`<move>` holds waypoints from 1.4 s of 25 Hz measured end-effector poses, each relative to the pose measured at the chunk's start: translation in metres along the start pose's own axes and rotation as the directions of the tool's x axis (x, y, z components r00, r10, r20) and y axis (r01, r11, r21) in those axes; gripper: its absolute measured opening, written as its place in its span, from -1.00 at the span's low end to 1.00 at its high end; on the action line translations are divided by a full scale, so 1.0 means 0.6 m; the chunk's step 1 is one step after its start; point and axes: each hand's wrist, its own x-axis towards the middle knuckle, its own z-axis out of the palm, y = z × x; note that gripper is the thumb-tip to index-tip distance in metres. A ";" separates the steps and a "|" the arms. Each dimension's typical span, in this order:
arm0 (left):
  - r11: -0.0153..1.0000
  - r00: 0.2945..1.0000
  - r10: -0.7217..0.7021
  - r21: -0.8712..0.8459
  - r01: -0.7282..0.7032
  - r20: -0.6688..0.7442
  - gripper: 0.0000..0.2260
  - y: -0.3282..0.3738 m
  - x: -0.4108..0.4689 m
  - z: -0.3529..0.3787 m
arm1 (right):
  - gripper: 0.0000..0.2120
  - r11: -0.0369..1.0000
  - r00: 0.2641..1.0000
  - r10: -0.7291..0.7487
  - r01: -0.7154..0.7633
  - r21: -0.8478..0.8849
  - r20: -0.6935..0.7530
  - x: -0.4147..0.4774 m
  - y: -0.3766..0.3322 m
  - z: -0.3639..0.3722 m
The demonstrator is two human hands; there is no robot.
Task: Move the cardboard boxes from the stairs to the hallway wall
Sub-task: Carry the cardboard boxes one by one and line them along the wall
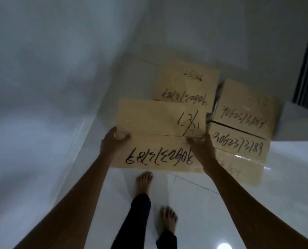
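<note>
Left hand (113, 142) clamped on the left edge of a cardboard box (160, 135), thumb over the top face; right hand (201, 150) gripping the right edge of the same box, fingers curled onto the flap seam. Carried flat between both outstretched arms, above bare feet (144, 182) on a glossy white tiled floor (284, 194). Black marker digits scrawled across the lid, upside down from the head camera.

Just beyond, three more boxes already down by the pale hallway wall (203, 33): one at the far end (185, 83), nearest the wall, and a stack of two just to the right, upper box (246, 108) over lower box (239, 146). A flattened sheet of cardboard (243, 171) lying in front of the stack, possibly under clear tape or film, though blur leaves that uncertain. Dark vertical frame (306, 60) at the upper right, likely a door or window edge. Stairs out of view.

Judged to be the placing step: box in transit, arriving at the growing pile, not yet set down. Next move likely calling for a lowering into the gap left of the stack and in front of the far box, edges squared against the neighbours, fingers slipped out from the sides before the box meets the floor, then a return to the stairs for any remaining load.
</note>
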 end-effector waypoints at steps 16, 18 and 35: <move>0.742 0.776 -0.500 -0.652 0.155 -0.384 -0.37 -0.353 -0.935 -0.347 | -0.40 0.734 0.739 -0.417 0.617 -0.283 0.529 -0.865 -0.148 -0.101; 0.666 0.719 -0.583 -0.730 0.156 -0.379 -0.40 -0.457 -1.001 -0.342 | -0.41 0.676 0.656 -0.415 0.686 -0.269 0.631 -0.947 -0.106 -0.048; 0.347 0.460 -0.856 -0.923 0.168 -0.238 -0.31 -1.113 -1.388 -0.300 | -0.51 0.400 0.391 -0.256 0.875 -0.271 0.884 -1.464 0.309 0.244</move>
